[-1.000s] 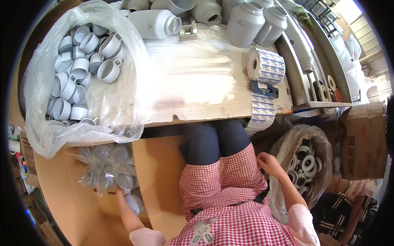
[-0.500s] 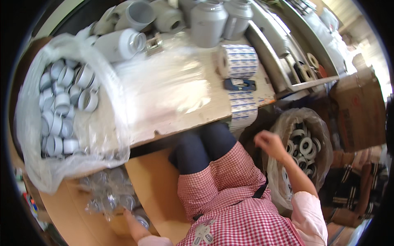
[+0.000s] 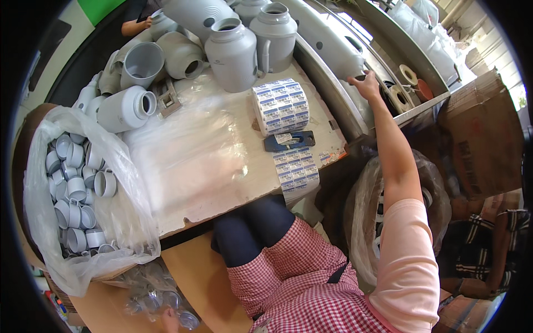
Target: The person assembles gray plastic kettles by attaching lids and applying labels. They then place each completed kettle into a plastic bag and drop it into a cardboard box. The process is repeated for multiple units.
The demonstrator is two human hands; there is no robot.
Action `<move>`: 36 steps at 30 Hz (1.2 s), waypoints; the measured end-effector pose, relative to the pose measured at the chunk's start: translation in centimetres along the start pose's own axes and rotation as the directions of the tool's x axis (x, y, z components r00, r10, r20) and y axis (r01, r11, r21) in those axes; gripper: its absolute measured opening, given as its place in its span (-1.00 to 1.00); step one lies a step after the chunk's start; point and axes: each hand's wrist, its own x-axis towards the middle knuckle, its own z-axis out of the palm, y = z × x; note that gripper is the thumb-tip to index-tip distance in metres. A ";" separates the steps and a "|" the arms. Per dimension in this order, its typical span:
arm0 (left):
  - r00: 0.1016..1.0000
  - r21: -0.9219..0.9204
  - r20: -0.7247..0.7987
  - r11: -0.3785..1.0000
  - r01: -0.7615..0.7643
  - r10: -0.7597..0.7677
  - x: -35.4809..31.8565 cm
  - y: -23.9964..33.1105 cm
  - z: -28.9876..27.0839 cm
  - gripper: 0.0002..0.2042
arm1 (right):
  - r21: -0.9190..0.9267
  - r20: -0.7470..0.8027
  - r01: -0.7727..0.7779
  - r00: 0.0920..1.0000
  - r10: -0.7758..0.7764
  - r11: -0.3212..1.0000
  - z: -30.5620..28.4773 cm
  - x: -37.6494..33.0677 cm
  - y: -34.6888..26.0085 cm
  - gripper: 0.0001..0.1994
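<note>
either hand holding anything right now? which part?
Right hand is stretched out to the long grey tube, fingers at its side; a closed grip cannot be told. Left hand touches clear caps in the box; hold unclear.

workshop | grey plastic jugs [image 3: 232, 53] | label roll [image 3: 280, 105] | bagged caps [image 3: 78, 183]

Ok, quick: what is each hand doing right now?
Left hand: low at the clear plastic lids in the cardboard box; grip cannot be told.
Right hand: reached out to the grey rail, holding nothing visible; open or closed unclear.
</note>
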 end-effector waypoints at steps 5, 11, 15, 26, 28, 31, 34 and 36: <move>0.838 0.120 -0.527 0.988 -0.093 0.143 -5.1 13.8 -2.5 -0.72 | 0.185 -0.116 0.060 0.993 -0.039 0.981 -9.3 -5.1 -1.8 -0.13; 0.609 0.095 -0.671 0.864 -0.495 0.423 -6.2 33.5 -5.2 -0.82 | -0.010 -0.379 0.516 0.791 -0.481 0.857 -22.4 -19.7 -1.8 -0.37; 0.528 0.142 -0.598 0.728 -0.671 0.603 -6.8 41.7 -6.0 -0.84 | -0.177 -0.272 0.572 0.753 -0.599 0.801 -26.6 -25.8 -2.1 -0.37; 0.498 -0.359 -0.496 0.355 -0.863 0.711 -11.4 52.2 -1.7 -0.70 | 0.766 0.142 -0.238 0.969 0.204 0.598 -22.1 -38.5 0.9 -0.40; 0.528 -0.503 -0.514 0.262 -0.824 0.676 -11.2 53.7 -0.4 -0.59 | 0.808 0.579 -0.570 0.815 -0.026 0.149 -17.9 -43.0 -0.6 -0.39; 0.665 -0.777 -0.475 0.080 -0.624 0.576 -10.0 54.6 0.2 -0.41 | 0.443 0.817 -0.896 0.390 -0.426 0.030 -12.5 -47.7 -2.0 -0.34; 0.885 -0.825 -0.415 0.322 -0.464 0.211 -9.0 53.6 0.2 -0.29 | 0.346 0.897 -0.693 0.046 -0.440 0.633 -9.6 -47.0 -1.7 -0.40; 0.882 -0.875 -0.384 0.198 -0.442 0.274 -8.6 52.6 0.3 -0.36 | 0.451 0.699 0.040 0.606 -0.380 0.892 -7.4 -44.0 -2.0 -0.63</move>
